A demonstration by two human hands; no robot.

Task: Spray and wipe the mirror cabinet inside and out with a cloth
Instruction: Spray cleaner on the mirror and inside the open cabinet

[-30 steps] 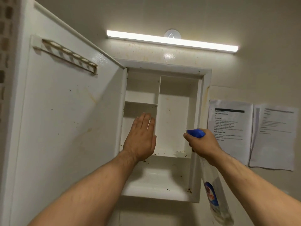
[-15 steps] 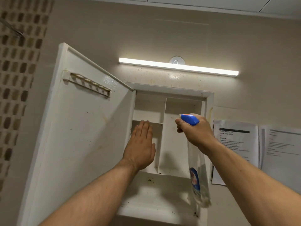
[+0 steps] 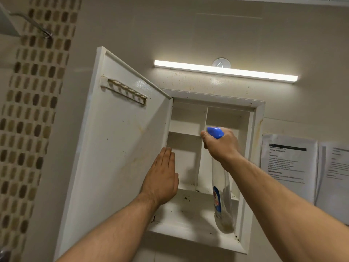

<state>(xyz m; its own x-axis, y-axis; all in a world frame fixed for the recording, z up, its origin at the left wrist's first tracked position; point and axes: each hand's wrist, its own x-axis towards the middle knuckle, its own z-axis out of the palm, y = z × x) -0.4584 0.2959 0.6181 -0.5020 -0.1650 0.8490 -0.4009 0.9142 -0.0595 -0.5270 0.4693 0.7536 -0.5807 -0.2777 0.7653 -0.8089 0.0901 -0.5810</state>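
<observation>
Little is done yet: my right hand (image 3: 221, 146) has its grip around the spray bottle (image 3: 222, 195) aimed into the open, speckled cabinet (image 3: 253, 167), my left hand (image 3: 160, 180) is flat and empty, no cloth in sight.

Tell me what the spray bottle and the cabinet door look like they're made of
Spray bottle: clear plastic body, since the cabinet shows through it, with a glossy blue plastic trigger head.
Cabinet door: inner face looks like white-painted wood or board, semi-gloss, judging by the light's sheen near its top and the yellowish stains and specks; it could be laminate instead.
</observation>
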